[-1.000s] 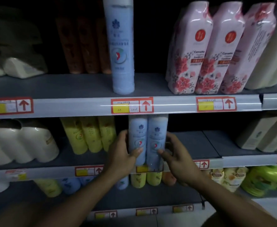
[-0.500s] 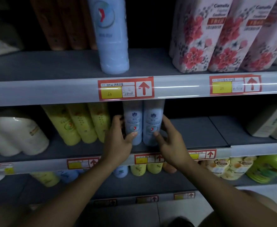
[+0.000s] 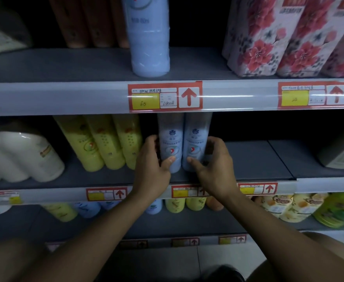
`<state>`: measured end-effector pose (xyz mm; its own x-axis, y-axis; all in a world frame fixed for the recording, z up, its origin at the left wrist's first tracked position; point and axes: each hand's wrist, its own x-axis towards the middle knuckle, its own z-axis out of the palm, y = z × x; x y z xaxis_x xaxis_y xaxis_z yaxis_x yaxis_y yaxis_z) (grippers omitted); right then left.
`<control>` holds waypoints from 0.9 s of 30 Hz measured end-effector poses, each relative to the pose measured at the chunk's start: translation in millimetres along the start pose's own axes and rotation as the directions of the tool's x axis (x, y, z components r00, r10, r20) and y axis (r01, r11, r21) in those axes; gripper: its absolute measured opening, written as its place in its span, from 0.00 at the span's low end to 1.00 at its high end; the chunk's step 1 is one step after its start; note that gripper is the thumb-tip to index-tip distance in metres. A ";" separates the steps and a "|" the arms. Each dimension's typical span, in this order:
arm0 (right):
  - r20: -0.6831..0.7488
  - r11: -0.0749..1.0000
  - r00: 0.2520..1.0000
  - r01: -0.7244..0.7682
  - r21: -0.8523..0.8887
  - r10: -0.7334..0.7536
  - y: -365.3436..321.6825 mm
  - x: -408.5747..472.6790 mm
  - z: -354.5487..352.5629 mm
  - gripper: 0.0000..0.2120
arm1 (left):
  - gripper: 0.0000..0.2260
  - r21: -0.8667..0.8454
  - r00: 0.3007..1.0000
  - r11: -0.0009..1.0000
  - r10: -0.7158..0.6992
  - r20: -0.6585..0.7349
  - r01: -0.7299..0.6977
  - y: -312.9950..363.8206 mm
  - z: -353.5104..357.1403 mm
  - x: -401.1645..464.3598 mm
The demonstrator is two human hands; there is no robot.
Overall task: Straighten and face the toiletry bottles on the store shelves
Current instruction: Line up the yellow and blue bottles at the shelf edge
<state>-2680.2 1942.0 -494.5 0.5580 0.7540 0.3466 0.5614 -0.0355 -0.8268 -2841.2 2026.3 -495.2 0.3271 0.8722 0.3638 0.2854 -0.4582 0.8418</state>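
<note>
Two pale blue bottles [image 3: 184, 143] stand upright, touching, labels forward on the middle shelf [image 3: 248, 161], your left hand [image 3: 152, 159] and right hand [image 3: 211, 159] each curled round one; other rows likely remain.

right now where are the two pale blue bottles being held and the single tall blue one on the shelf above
left pale blue plastic bottle [image 3: 170, 143]: head view, on its front label.
right pale blue plastic bottle [image 3: 194, 143]: head view, on its front label.
tall pale blue bottle on the upper shelf [image 3: 149, 47]: head view, on its lower body.
</note>
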 end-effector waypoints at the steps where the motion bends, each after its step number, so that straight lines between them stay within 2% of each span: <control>1: -0.008 1.000 1.000 0.005 -0.018 -0.005 -0.4 1.4 1.1 0.29 | 0.22 0.002 1.000 1.000 0.001 0.000 -0.001 -0.7 0.8 0.7; 4: -0.013 0.997 1.000 0.015 -0.079 -0.016 -1.3 5.2 2.9 0.30 | 0.21 -0.006 1.000 1.000 -0.001 0.001 0.001 -1.0 4.6 0.7; 15: -0.059 0.993 0.998 -0.022 -0.113 0.015 -1.5 9.2 9.7 0.32 | 0.18 0.023 0.999 1.000 0.016 0.042 -0.017 -2.0 8.1 0.8; 23: -0.052 0.993 0.999 -0.002 -0.116 -0.004 -1.3 7.3 9.9 0.32 | 0.21 0.009 0.999 1.000 0.001 0.042 -0.002 -1.8 10.1 -1.1; 27: -0.031 0.991 0.999 0.008 -0.135 -0.012 -0.5 5.9 9.4 0.34 | 0.26 0.007 0.997 0.999 -0.042 0.065 0.042 -3.0 8.8 -2.0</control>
<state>-2683.0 1952.6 -496.3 0.5697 0.7338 0.3701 0.6432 -0.1177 -0.7566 -2834.8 2024.5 -501.9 0.3728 0.8776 0.3014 0.3047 -0.4226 0.8536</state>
